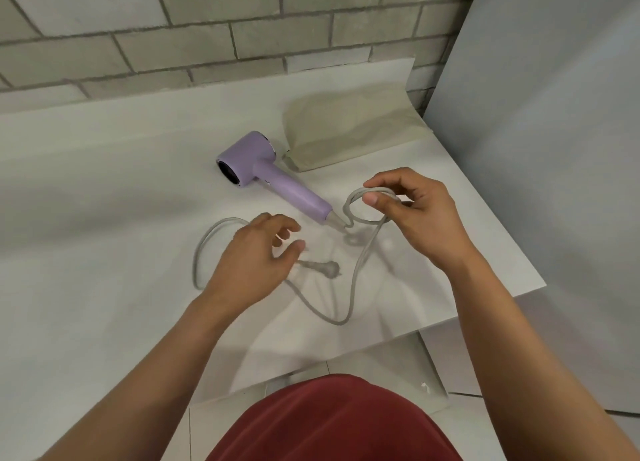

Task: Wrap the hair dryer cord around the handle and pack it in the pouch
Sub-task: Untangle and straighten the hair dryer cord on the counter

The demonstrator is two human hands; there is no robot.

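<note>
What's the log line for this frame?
right hand: pinches cord loop | left hand: open near plug | hair dryer: flat on table, handle unwrapped | pouch: behind dryer, untouched

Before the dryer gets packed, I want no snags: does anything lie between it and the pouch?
Nothing visible does. The hair dryer lies right beside the pouch; the cord, plug, left hand and right hand are all on the near side.

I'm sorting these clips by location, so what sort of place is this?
Probably a home bathroom or dressing corner, though that's uncertain: a white counter runs along a grey brick-pattern wall, and a lilac hair dryer with its cord trailing lies beside a beige pouch.
</note>
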